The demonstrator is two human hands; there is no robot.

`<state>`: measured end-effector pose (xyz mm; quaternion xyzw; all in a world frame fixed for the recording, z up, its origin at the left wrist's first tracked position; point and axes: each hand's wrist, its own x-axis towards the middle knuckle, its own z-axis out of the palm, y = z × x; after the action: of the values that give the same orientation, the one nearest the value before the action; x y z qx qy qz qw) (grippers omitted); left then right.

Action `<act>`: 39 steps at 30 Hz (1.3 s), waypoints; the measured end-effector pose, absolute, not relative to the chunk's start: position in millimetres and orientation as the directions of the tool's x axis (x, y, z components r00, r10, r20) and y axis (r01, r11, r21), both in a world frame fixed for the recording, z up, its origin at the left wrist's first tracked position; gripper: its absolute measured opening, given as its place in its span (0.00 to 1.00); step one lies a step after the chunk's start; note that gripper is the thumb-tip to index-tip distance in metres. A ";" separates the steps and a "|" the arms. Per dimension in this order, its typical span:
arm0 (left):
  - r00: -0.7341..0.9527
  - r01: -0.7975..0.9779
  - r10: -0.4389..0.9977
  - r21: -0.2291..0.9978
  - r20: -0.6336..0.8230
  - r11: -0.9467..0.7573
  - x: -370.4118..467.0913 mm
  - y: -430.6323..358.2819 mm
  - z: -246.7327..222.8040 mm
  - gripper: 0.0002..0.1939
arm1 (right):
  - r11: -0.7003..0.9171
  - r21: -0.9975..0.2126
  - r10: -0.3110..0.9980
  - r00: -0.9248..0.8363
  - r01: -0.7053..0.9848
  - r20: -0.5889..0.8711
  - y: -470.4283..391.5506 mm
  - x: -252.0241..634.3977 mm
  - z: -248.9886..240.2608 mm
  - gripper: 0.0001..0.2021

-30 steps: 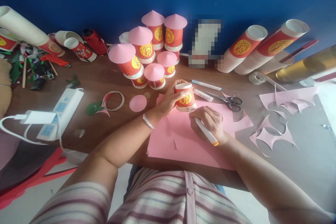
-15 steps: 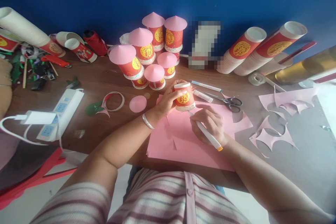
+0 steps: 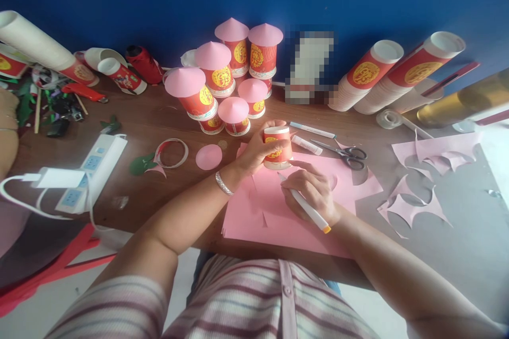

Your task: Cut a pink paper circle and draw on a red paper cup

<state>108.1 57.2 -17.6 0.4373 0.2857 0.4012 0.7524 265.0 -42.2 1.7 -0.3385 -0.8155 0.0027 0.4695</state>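
Observation:
My left hand (image 3: 255, 151) is wrapped round a red paper cup (image 3: 281, 154) with a yellow print, its thumb lying across the front. The cup stands over a stack of pink paper (image 3: 246, 217). In my right hand (image 3: 312, 188) is a white marker (image 3: 308, 206) with an orange end, its tip pointing up and left, just below the cup's pale rim. An outstretched finger of that hand comes close to the rim; whether it touches cannot be made out. Behind the cup lie a glue stick (image 3: 307, 144), another pen (image 3: 312, 130) and scissors (image 3: 352, 157).
Several red cups with pink cone tops (image 3: 213, 56) stand at the back. Stacked cups (image 3: 366, 71) lean on the right, near tape (image 3: 389, 119) and pink paper scraps (image 3: 413, 209). A pink disc (image 3: 209, 157), a tape ring (image 3: 172, 153) and a power strip (image 3: 93, 172) lie left.
My right hand and the marker have shifted a little left and down. In my left hand the cup has turned slightly, and the thumb reaches farther across its print.

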 end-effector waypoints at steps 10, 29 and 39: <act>0.555 -0.483 0.831 0.811 -0.010 0.332 108.9 56.0 -7.8 0.26 | 0.761 -0.331 0.560 -0.307 0.558 0.769 -41.2 267.4 7.2 0.13; 0.593 -0.438 0.800 0.799 -0.089 0.413 109.0 57.1 -5.0 0.27 | 0.782 -0.340 0.550 -0.320 0.523 0.772 -42.0 266.7 11.3 0.12; 0.618 -0.361 0.774 0.827 -0.134 0.431 108.4 54.7 1.5 0.22 | 0.776 -0.341 0.560 -0.330 0.531 0.760 -43.0 265.3 8.5 0.11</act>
<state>108.4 54.7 1.5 0.4004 0.2584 0.3522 0.8055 265.3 -43.0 8.5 -0.3346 -0.8153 0.0150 0.4723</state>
